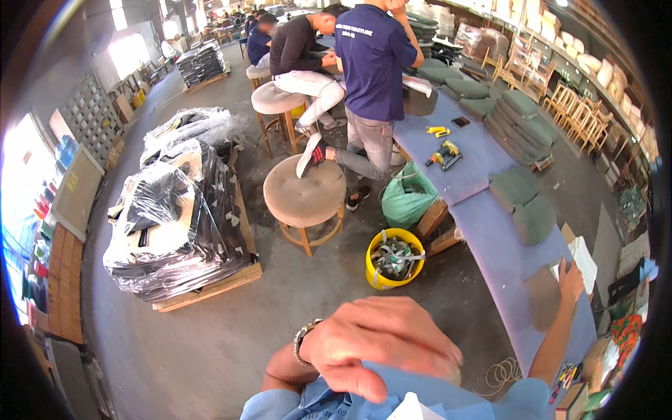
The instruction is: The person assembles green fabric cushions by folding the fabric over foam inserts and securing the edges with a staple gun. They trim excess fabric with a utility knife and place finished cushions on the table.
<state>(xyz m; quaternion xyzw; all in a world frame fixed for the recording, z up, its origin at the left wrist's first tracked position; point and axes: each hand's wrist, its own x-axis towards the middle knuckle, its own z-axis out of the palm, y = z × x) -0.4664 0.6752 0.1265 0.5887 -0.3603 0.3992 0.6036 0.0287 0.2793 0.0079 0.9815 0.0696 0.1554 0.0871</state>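
Close in front of my blue shirt is my left hand [385, 343], with a beaded bracelet [302, 341] on its wrist. Its fingers bend loosely to the right, slightly blurred, with the thumb apart and nothing seen between them. My right hand [571, 281] reaches over the far right end of the blue-covered table [490, 259]. Its fingers curl at a small dark thing I cannot make out. Right beside it lie white sheets [582, 264]. A flat brown seat-shaped piece [547, 299] rests on the table to its left.
Green cushions [535, 218] and a yellow power drill [446, 155] lie farther up the table. A yellow bucket [395, 259] of straps and a round padded stool [305, 189] stand on the floor. Left is a plastic-wrapped pallet load [171, 227]. A co-worker [374, 63] kneels on the stool.
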